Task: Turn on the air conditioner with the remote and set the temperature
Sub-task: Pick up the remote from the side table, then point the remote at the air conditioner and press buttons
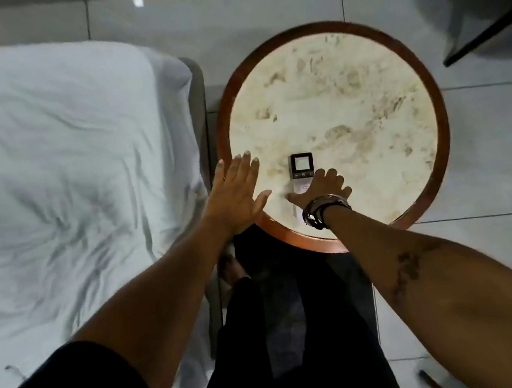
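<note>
A white remote [302, 165] with a dark-framed screen lies on the round table [332, 89], near its front left. My right hand [322, 189] lies over the remote's lower half, thumb on its left side and fingers curled over its right side; only the screen end shows. A dark bracelet sits on that wrist. My left hand [236, 193] is flat with fingers spread, over the table's left rim, holding nothing. No air conditioner is in view.
The table has a pale marbled top and a brown wooden rim [441, 119]. A bed with a rumpled white sheet [60, 163] fills the left. Dark furniture legs [490, 36] stand at the upper right on a glossy tiled floor [492, 158].
</note>
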